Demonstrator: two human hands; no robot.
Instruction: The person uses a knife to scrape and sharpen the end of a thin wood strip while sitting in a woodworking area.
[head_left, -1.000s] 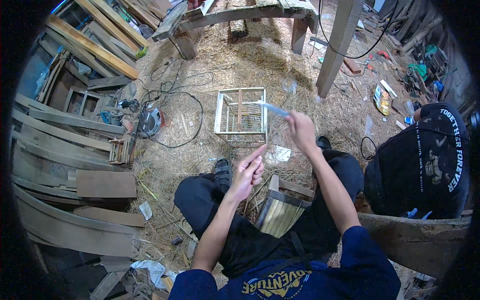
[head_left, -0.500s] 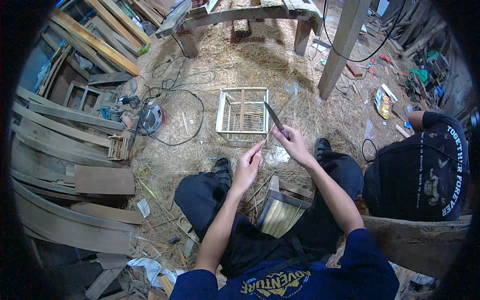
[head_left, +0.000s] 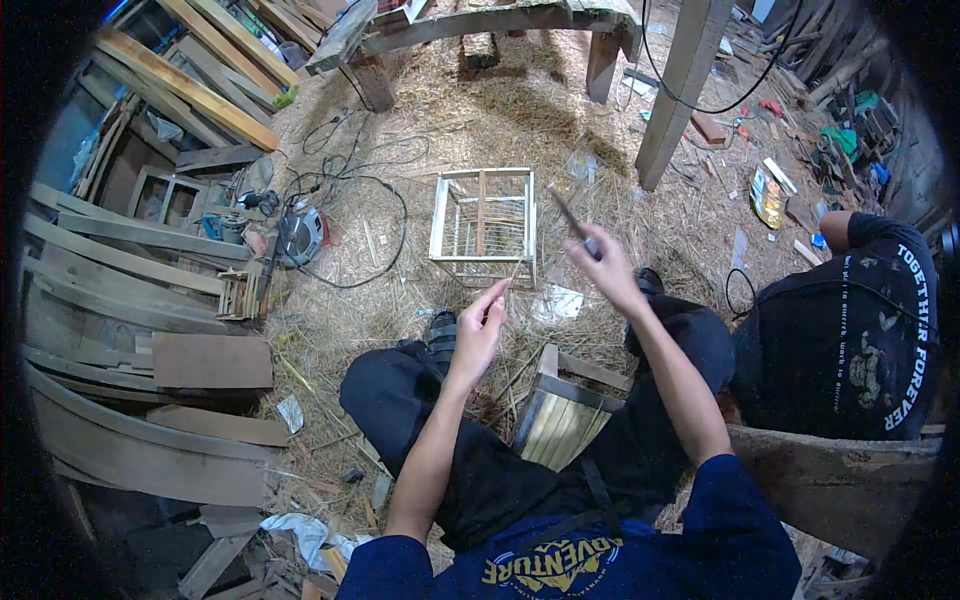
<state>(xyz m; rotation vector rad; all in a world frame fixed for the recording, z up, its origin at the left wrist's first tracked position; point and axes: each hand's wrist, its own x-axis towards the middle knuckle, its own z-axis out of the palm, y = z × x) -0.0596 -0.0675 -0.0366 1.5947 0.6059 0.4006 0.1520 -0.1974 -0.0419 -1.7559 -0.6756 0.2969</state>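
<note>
My right hand [head_left: 610,278] is closed around the handle of a knife [head_left: 568,213]. Its blade points up and to the left, slightly blurred by motion. Lower and to the left, my left hand [head_left: 480,335] pinches a thin stick [head_left: 516,272], of which only a short end shows past the fingertips. A gap separates the blade from the stick. Just beyond my hands stands a small cage [head_left: 482,174] with a pale wooden frame, thin bars and a brown strip across its top. Between my legs sits a wooden box [head_left: 563,433] with pale slats.
A circular saw [head_left: 302,238] and looped black cables [head_left: 400,215] lie on the straw-covered floor at left, near stacked boards [head_left: 210,360]. A wooden bench [head_left: 480,32] and a post [head_left: 680,100] stand ahead. Another person [head_left: 840,330] sits close at my right.
My right hand has swung the knife to the right and a little upward, away from my left hand. My left hand has shifted slightly left and down with the stick.
</note>
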